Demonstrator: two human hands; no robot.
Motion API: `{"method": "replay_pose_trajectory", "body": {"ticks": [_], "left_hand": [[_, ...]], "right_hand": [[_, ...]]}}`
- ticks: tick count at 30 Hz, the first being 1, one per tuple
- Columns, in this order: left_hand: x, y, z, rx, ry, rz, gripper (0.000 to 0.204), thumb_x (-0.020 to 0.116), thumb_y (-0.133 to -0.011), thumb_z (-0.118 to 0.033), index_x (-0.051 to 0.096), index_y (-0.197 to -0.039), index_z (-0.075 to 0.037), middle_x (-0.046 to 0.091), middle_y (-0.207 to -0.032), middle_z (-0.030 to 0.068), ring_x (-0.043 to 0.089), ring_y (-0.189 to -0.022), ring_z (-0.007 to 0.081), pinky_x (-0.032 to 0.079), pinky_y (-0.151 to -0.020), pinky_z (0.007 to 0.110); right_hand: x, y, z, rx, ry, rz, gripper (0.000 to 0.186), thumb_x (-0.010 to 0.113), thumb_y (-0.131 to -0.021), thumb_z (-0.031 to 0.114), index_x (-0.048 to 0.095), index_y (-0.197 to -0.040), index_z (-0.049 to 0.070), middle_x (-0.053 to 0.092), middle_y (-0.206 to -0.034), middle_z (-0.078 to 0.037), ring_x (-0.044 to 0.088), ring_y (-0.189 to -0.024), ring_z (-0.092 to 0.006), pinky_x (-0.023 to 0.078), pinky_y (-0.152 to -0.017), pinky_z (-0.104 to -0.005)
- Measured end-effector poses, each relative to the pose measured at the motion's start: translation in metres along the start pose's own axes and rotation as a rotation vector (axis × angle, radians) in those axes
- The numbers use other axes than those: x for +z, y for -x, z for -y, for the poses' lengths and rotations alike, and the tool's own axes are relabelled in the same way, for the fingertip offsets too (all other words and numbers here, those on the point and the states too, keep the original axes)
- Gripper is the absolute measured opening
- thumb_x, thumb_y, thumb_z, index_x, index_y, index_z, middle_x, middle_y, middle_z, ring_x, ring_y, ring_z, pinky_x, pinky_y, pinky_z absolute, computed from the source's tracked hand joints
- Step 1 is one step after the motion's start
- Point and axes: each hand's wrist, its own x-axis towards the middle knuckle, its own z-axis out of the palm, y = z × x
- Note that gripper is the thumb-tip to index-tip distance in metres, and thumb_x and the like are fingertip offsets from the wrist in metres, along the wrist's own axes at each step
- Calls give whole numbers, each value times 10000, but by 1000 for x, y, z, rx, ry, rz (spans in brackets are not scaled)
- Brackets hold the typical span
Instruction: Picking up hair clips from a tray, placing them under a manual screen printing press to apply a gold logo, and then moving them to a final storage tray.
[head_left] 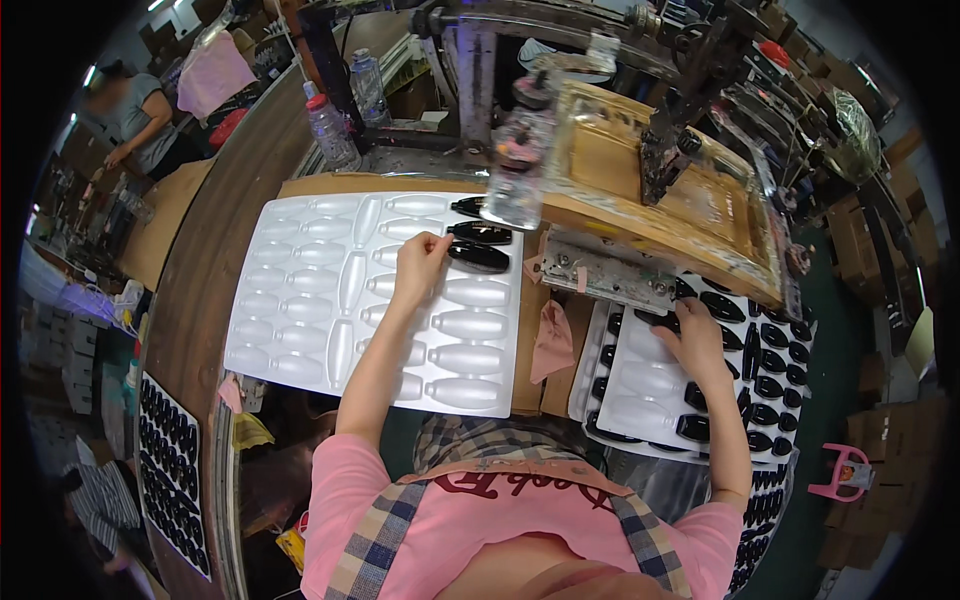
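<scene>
My left hand (422, 262) pinches the narrow end of a glossy black bottle-shaped piece (478, 256) at the right side of a white moulded tray (346, 345). Two more black pieces lie above it in that tray's top right hollows, one partly hidden by the machine. The tray's other visible hollows hold nothing. My right hand (696, 342) is over a second white tray (645, 407) at the right, its thumb and fingers closed round a black piece (664, 320) just below the machine's edge. Several black pieces fill this tray's right part; its left hollows are bare.
A printing machine with a wooden frame (600, 205) overhangs both trays, blurred. A pink cloth (553, 342) lies between them. Plastic bottles (332, 133) stand at the back left. Another tray of black pieces (172, 465) lies left. A person (150, 120) works far left.
</scene>
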Motion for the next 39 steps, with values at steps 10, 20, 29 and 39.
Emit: {"method": "replay_pose_trajectory", "body": {"ticks": [10, 20, 29, 39], "left_hand": [[-7, -4, -47, 484, -540, -247, 243, 558, -780, -235, 567, -793, 7, 571, -827, 188, 548, -682, 341, 433, -590, 413], [66, -49, -154, 883, -135, 128, 187, 564, -791, -151, 569, -880, 14, 591, -810, 89, 560, -741, 172, 444, -664, 261], [-21, -30, -125, 364, 560, 127, 178, 550, -827, -116, 588, -927, 26, 594, -862, 43, 542, -784, 90, 442, -713, 216], [-14, 52, -11, 56, 345, -69, 152, 551, -826, -110, 573, -861, 36, 578, -752, 30, 536, -675, 76, 438, -635, 194]], "right_hand": [[-32, 20, -2, 270, -501, -211, 461, 676, -684, 140, 487, -1088, 26, 565, -837, -70, 413, -510, -97, 342, -465, -213], [-29, -31, 5, 53, -901, -241, 494, 679, -713, 163, 468, -1125, -9, 500, -1106, -91, 491, -980, -173, 356, -875, -286], [-18, -77, 64, -4, -666, 6, 503, 635, -746, 317, 491, -1098, -12, 467, -1159, -178, 424, -1074, -268, 304, -923, -328], [-4, -33, -18, 100, -334, -45, 387, 527, -799, 269, 495, -1056, -18, 563, -967, -204, 530, -897, -356, 415, -767, -392]]}}
